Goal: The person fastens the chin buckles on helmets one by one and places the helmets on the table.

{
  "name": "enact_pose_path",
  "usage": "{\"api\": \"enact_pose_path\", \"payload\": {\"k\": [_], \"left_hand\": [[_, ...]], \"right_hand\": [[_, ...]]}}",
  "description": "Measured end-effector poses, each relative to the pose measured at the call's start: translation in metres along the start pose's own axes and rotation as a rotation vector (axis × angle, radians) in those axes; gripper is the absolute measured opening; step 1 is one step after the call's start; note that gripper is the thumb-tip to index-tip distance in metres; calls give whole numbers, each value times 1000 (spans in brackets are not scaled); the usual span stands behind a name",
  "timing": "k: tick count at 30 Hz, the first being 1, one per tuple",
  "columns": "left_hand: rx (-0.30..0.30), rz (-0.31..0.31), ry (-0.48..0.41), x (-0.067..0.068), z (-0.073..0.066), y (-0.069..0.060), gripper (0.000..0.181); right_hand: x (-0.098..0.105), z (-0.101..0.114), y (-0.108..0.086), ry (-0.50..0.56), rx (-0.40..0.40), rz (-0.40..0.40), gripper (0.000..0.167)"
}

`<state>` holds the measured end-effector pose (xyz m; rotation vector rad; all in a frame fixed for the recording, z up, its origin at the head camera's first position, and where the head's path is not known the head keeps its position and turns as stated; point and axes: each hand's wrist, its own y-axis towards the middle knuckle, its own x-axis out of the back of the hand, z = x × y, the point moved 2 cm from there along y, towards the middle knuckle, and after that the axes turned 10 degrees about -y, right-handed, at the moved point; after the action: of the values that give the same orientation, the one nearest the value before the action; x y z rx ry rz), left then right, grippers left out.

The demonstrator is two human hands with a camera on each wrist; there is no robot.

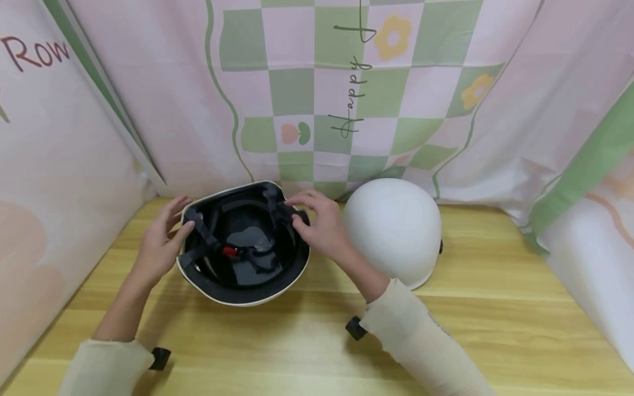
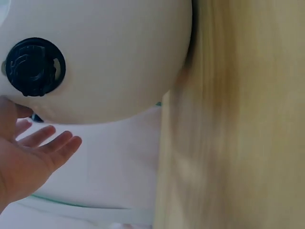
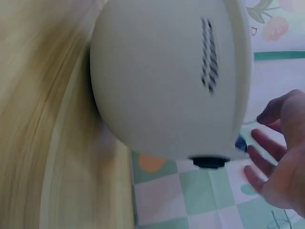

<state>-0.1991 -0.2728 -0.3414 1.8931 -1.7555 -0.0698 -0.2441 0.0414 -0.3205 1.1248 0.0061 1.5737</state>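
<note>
An upside-down helmet lies on the wooden table, its black lining facing up. Dark straps and a red buckle lie inside it. My left hand is at the left rim, thumb by a strap, fingers fairly straight along the outside. In the left wrist view a round black fitting sits on the pale shell above that hand. My right hand is at the right rim, fingers loosely bent near a dark strap. The right wrist view shows vent slots in the shell.
A second helmet, white and dome up, stands close to the right forearm. Behind the wooden table hangs a green-and-pink checked curtain; pale cloth borders both sides.
</note>
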Motion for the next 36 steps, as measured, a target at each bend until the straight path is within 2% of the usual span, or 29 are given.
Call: {"api": "enact_pose_path", "payload": {"k": [3, 6, 14, 19, 23, 26, 31, 36], "left_hand": [[63, -7, -83, 3, 7, -3, 49], [114, -20, -145, 6, 12, -6, 45], [171, -8, -217, 8, 17, -14, 41], [221, 9, -365, 7, 18, -14, 35], [269, 43, -458, 6, 19, -15, 29], [275, 59, -500, 3, 21, -14, 26], [261, 66, -534, -2, 23, -10, 24], [296, 53, -478, -5, 21, -2, 32]], "right_hand": [[2, -6, -3, -3, -67, 110, 29], [3, -12, -7, 45, -116, 200, 34], [8, -21, -16, 184, -237, 302, 52], [12, -21, -19, 328, -285, 377, 60], [15, -22, -20, 367, -289, 425, 69], [16, -26, -20, 392, -311, 463, 80], [19, -31, -20, 428, -328, 545, 96], [21, -33, -18, 413, -307, 594, 96]]}}
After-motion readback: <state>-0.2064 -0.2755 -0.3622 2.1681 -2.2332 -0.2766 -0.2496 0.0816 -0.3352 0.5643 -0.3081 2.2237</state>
